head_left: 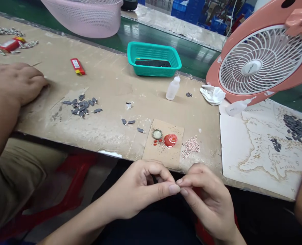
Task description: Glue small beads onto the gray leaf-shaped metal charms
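Left hand (147, 187) and right hand (208, 195) meet, each grip pinched, any contents indiscernible, before a flat tan cardboard square (153, 153), left nearer.

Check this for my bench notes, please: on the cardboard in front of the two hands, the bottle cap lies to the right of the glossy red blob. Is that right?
Wrong side: the head view shows the bottle cap left of the glossy red blob, both on the cardboard in front of the left hand and right hand.

A coral fan (251, 68) is standing at right, a pink mesh basket (97, 27) resting upper left, blue crates (188, 13) lying beyond.
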`<move>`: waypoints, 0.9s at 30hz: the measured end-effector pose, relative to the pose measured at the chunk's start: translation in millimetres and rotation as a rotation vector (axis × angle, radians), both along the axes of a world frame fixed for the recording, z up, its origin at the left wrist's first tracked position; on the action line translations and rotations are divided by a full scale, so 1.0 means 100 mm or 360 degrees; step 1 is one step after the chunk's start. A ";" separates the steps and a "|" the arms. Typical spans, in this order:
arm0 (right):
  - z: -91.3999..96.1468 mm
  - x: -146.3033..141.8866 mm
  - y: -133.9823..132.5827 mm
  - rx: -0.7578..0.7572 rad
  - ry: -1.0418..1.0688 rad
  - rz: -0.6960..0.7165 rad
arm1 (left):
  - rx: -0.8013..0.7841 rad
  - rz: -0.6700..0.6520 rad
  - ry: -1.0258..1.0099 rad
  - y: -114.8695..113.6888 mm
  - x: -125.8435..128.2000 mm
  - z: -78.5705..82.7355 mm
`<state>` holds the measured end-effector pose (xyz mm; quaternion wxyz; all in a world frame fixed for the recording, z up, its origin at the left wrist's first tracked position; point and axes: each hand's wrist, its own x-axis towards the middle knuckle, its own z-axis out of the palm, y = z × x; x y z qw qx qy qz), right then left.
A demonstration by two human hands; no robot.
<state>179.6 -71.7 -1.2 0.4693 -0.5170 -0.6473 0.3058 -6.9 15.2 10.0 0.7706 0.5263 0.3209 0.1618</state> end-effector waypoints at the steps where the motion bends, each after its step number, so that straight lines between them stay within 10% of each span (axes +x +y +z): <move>1: 0.02 0.01 0.02 -0.0007 -0.0051 0.0049 | 0.0023 -0.0052 -0.0002 0.02 -0.02 0.01; 9: 0.12 -0.01 0.11 -0.0185 -0.0144 0.0195 | 0.0052 -0.0244 0.0015 0.10 -0.12 0.00; 18: 0.05 -0.02 0.15 -0.0218 -0.0073 -0.0257 | 0.1980 0.0540 0.1216 0.57 -0.32 -0.27; 27: 0.02 0.00 0.19 -0.0201 -0.0139 -0.0374 | 0.2193 0.0260 0.1450 0.81 -0.31 -0.28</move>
